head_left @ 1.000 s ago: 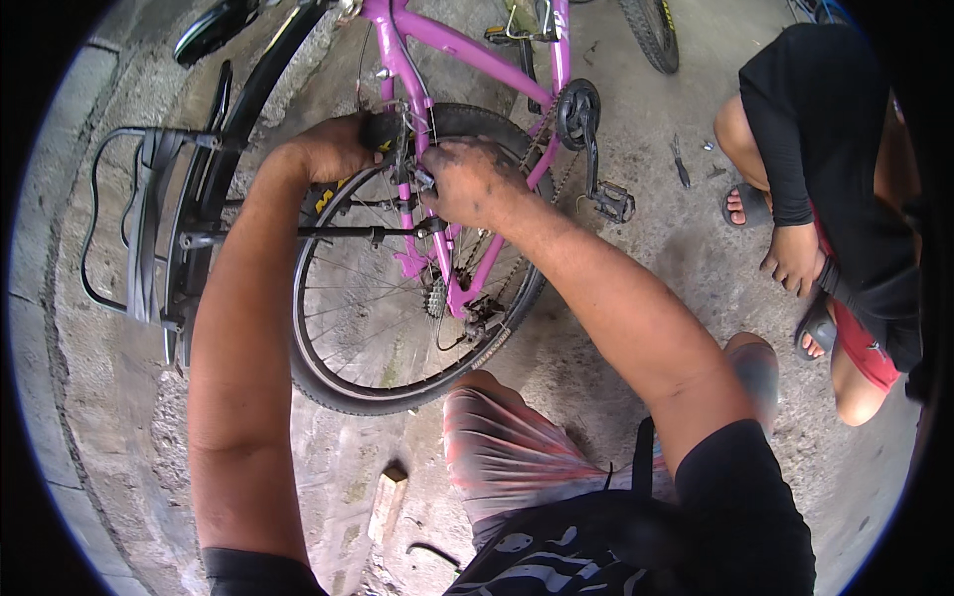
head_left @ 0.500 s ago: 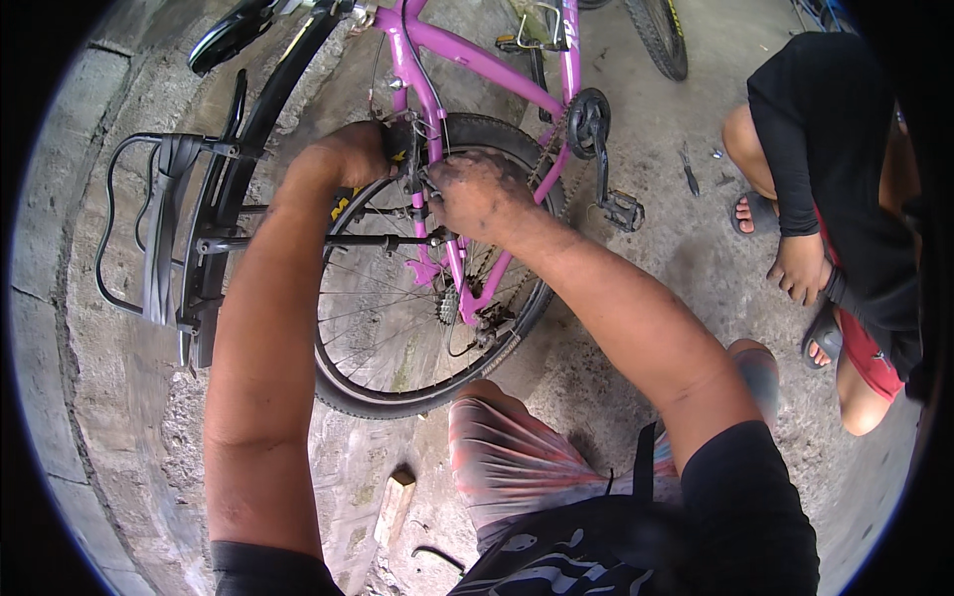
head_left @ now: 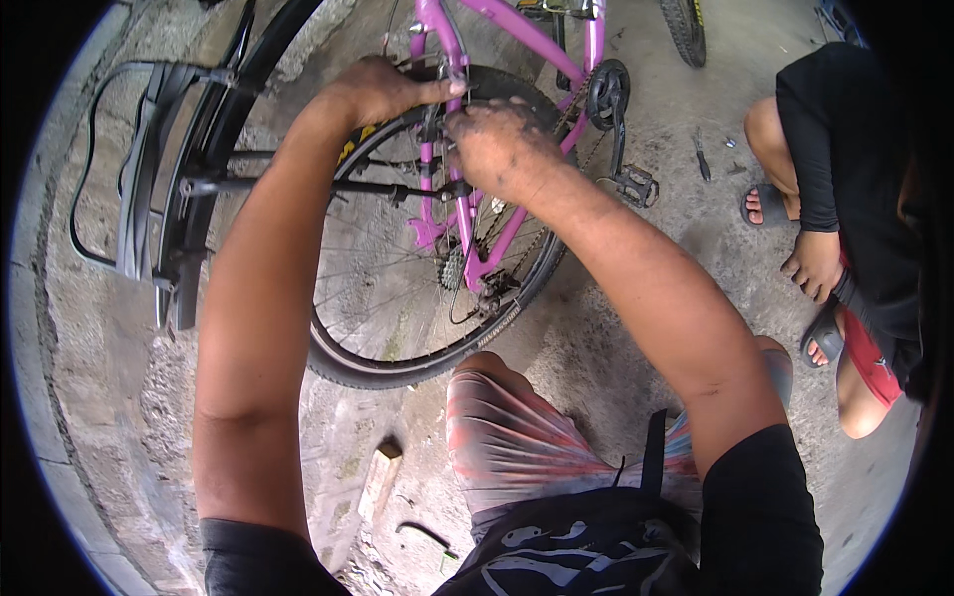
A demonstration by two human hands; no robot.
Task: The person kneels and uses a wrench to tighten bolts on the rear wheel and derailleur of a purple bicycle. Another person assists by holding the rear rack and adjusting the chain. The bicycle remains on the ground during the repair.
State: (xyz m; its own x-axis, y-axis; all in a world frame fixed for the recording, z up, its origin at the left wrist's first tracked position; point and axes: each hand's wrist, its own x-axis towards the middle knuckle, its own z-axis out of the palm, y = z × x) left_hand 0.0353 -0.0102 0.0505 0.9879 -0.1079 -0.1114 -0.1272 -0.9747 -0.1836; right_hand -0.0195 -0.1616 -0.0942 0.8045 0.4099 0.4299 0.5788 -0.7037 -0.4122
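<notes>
A pink bicycle frame (head_left: 531,38) stands with its rear wheel (head_left: 396,372) in front of me. My left hand (head_left: 383,93) is at the rear brake (head_left: 431,123) from the left, its thumb stretched across to the pink tube and the brake's upper end. Its other fingers are mostly hidden, bent round behind. From the right, my right hand (head_left: 502,146) is closed close against the same brake and tube, knuckles up. What its fingertips pinch is hidden. Both hands look dark with grime.
A black rear rack (head_left: 177,194) with a fender sticks out left of the wheel. Right of it are the crank (head_left: 609,94) and pedal (head_left: 636,186). A screwdriver-like tool (head_left: 703,156) lies on the concrete. A person in black (head_left: 845,139) sits at right. A wood block (head_left: 380,481) lies below.
My left hand has risen, its thumb now showing over the pink tube. My right hand stays by the brake. The view has shifted, so the bicycle sits higher in it.
</notes>
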